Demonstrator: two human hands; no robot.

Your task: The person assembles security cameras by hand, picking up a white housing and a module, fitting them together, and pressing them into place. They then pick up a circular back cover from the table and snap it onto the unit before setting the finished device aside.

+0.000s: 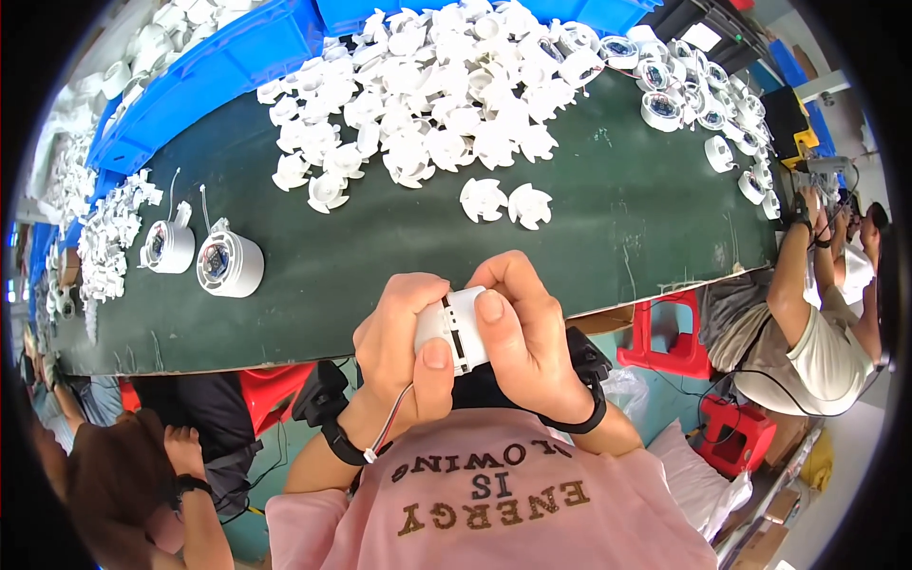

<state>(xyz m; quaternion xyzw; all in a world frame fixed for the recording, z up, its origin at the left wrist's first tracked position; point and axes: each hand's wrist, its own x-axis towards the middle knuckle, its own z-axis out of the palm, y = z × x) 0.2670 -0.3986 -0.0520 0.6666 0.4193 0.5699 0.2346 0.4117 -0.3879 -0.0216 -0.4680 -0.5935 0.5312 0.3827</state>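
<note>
Close to my body, just in front of the table's near edge, I hold a white round plastic housing (465,328) with dark slots along its side. My left hand (391,328) wraps its left side, thumb pressed on the face. My right hand (528,347) grips the right side, thumb on top. A thin cable (389,418) with a small white plug hangs below my left hand. Two white impellers (484,200) lie on the table beyond my hands. To the left stand two white cylindrical housings (231,264) with circuit boards and wires showing.
A large heap of white impellers (446,85) covers the far middle of the green table (380,242). Blue bins (218,81) line the back. More round housings (662,109) pile up at far right, small white parts (112,233) at far left. Other people sit at both sides.
</note>
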